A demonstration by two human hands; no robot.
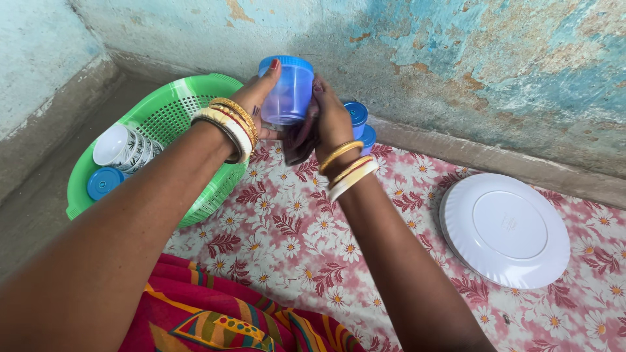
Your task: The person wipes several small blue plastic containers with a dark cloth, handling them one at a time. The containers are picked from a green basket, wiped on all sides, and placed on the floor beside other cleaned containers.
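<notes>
head view: left hand (257, 98) and right hand (329, 117) fingers clamp a blue lidded jar (288, 91); a loosened grip could drop it onto the floral cloth (293, 241).

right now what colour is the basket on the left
Green with white streaks at the rim, a slotted plastic basket; the head view shows it clearly.

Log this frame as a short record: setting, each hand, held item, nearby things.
setting: floral cloth on the floor by a peeling blue wall
left hand: grips the blue jar from the side
right hand: on the jar's other side, with a dark cloth
basket: green, holds white bowls and a blue lid
plates: white, stacked upside down at right
small jars: blue, behind the right hand
</notes>
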